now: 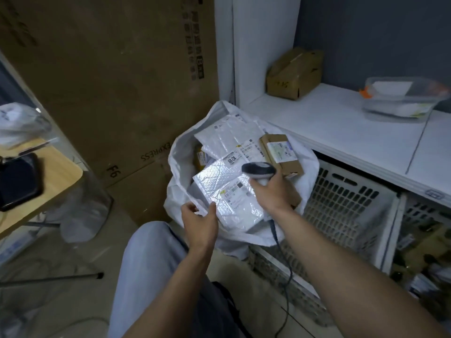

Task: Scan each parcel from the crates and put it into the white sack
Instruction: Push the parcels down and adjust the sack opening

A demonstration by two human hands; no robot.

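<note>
Glinting parcel: a flat white bubble-wrap mailer [229,201] with a glossy, dimpled face and a white printed label with barcodes near its right edge. It is held tilted at centre frame, just above the open mouth of the sack.
White sack: a large woven white plastic sack [180,152] standing open at centre frame. Inside lie more white mailers [227,137] and a brown cardboard box parcel [280,153] with a pale label.
Left hand: the left hand [201,222] pinches the mailer's lower-left corner, thumb on top and fingers curled beneath.
Right hand: the right hand [271,189] is wrapped round the handle of a grey-and-black handheld barcode scanner [258,170]. The scanner's head points toward the left of the frame, over the mailer's label. A dark cable [280,242] hangs from the handle.
Crates: a white perforated plastic crate [346,206] sits under the shelf, right of the sack. A second crate [427,240] at the right edge holds blurred items.
White shelf: the shelf [329,123] at upper right carries a small taped cardboard box [294,73] and a clear plastic tub [402,98].
Behind: a tall brown cardboard carton [109,81] fills the upper left.
Table: a light wooden table [53,181] at the left edge bears a black object [19,181].
</note>
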